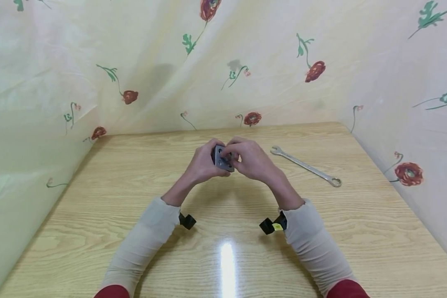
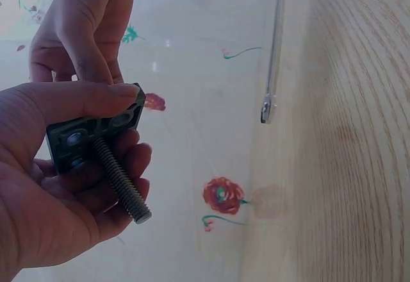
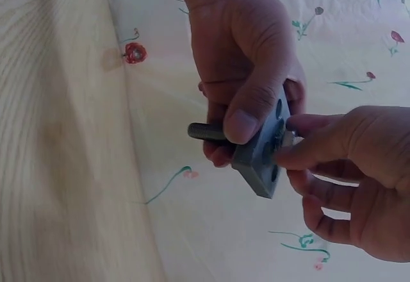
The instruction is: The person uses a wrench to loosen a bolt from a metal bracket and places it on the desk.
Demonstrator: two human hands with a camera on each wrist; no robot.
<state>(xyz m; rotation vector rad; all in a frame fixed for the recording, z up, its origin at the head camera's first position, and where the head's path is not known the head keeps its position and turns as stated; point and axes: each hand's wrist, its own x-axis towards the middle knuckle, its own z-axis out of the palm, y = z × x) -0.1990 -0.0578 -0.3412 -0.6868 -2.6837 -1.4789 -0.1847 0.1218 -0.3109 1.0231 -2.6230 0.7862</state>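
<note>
My left hand [image 1: 202, 164] grips a small grey metal plate [image 1: 219, 160] with several holes, holding it above the table. The left thumb presses near one edge, while the fingers curl behind. A threaded bolt [image 2: 123, 182] passes through the plate, its shank sticking out on the left hand's side. On the opposite face my right hand [image 1: 251, 159] pinches the bolt's metal end [image 3: 287, 140] between thumb and fingers. Those fingers mostly cover that end, so its shape is unclear. In the right wrist view the plate [image 3: 255, 170] is tilted, with the bolt's shank [image 3: 206, 131] pointing left.
A combination wrench [image 1: 305, 165] lies on the wooden table [image 1: 134, 174], to the right of my hands. Flower-patterned cloth [image 1: 152, 74] stands behind the table and along its sides. Black wrist devices [image 1: 188, 221] hang by both sleeves.
</note>
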